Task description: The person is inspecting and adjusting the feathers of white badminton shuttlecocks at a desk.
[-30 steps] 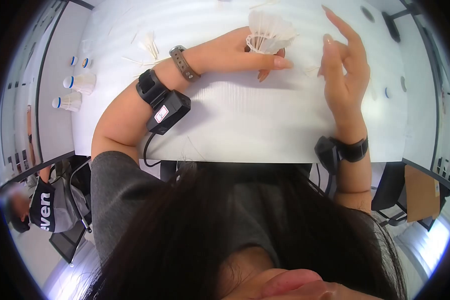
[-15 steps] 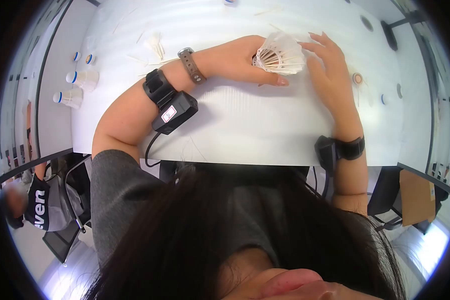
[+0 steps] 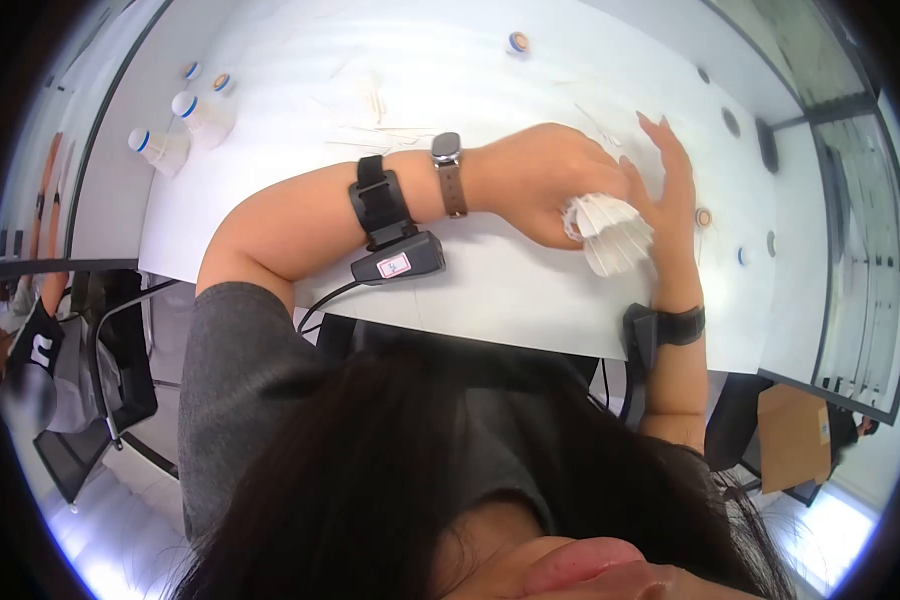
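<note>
A white feather shuttlecock (image 3: pixel 615 237) is in my left hand (image 3: pixel 555 180), its feather skirt fanned toward me and to the right. The fingers of that hand are closed around the shuttlecock's other end, which they hide. My right hand (image 3: pixel 667 185) is just to the right, fingers stretched upward and apart. Its thumb side is close to the knuckles of my left hand, and the skirt's edge overlaps my right wrist in this view.
Two shuttlecocks (image 3: pixel 202 120) lie at the left of the white table (image 3: pixel 510 285). Blue-banded cork bases (image 3: pixel 518 43) are scattered about, with another cork (image 3: pixel 703 218) right of my hand. Loose feather shafts (image 3: pixel 400 133) lie behind my left arm. A person (image 3: pixel 45 370) sits at far left.
My left hand has turned over and moved right and nearer, swinging the shuttlecock's skirt toward me. The hands are now closer together. The whole view has also tilted.
</note>
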`<state>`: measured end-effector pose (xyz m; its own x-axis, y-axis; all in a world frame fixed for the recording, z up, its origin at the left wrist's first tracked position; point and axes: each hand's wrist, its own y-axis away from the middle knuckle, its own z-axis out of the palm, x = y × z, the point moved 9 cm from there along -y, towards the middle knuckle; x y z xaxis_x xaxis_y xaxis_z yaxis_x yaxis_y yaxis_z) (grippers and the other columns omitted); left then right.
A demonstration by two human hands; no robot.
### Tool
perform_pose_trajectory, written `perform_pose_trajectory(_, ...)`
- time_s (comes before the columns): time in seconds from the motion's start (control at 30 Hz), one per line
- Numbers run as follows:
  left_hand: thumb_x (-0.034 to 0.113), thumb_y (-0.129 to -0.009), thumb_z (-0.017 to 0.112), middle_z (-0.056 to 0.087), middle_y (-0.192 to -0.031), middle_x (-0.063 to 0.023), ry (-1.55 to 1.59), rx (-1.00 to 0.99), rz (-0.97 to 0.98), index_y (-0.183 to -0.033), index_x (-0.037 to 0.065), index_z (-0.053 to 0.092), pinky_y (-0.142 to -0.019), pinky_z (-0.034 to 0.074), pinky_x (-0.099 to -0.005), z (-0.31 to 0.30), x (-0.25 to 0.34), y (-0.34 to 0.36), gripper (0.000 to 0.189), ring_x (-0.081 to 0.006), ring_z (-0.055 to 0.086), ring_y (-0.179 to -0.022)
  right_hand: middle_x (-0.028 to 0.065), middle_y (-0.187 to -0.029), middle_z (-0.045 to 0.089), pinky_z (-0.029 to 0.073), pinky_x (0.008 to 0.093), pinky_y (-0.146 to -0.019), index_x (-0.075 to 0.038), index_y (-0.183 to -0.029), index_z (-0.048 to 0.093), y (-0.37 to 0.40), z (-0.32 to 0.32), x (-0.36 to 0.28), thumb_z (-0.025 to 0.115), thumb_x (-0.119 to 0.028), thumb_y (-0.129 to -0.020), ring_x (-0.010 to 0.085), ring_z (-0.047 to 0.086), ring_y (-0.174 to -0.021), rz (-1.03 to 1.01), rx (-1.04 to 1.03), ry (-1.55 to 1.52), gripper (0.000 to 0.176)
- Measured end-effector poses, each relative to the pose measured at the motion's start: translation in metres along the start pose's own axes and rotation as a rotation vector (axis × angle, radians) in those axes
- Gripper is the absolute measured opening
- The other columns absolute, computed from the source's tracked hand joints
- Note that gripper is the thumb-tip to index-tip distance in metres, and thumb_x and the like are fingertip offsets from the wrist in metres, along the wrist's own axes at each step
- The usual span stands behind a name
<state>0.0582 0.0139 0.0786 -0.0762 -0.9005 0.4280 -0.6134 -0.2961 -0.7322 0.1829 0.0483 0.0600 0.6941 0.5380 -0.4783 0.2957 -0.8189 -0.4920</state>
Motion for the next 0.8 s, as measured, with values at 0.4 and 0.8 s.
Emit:
perform_pose_trajectory(0.4, 0.025, -0.069, 0.076, 0.062, -0.079, -0.012, 0.338, 0.135, 0.072, -0.088, 0.005, 0.063, -0.065, 0.047, -0.0407, 0.007, 0.072, -0.015, 0.03, -0.0327, 0.059, -0.074, 0.0174, -0.148, 0.036, 0.028, 0.0436, -0.113, -0.004, -0.147, 0.029, -0.016, 0.077, -0.115, 0.072, -0.037, -0.079, 0.0331, 0.024, -0.143, -0.263, -0.554, 0.039, 0.087)
perform_pose_trajectory(0.8, 0.023, -0.068, 0.076, 0.066, -0.081, -0.0131, 0.617, 0.616, -0.001, -0.09, 0.003, 0.061, -0.07, 0.052, -0.0344, -0.049, 0.07, -0.021, 0.033, -0.0285, 0.066, -0.076, 0.0206, -0.154, 0.023, 0.019, 0.0444, -0.117, -0.008, -0.149, 0.029, -0.071, 0.217, -0.176, 0.054, -0.063, -0.085, 0.0357, 0.015, -0.145, -0.694, -0.485, 0.148, 0.088)
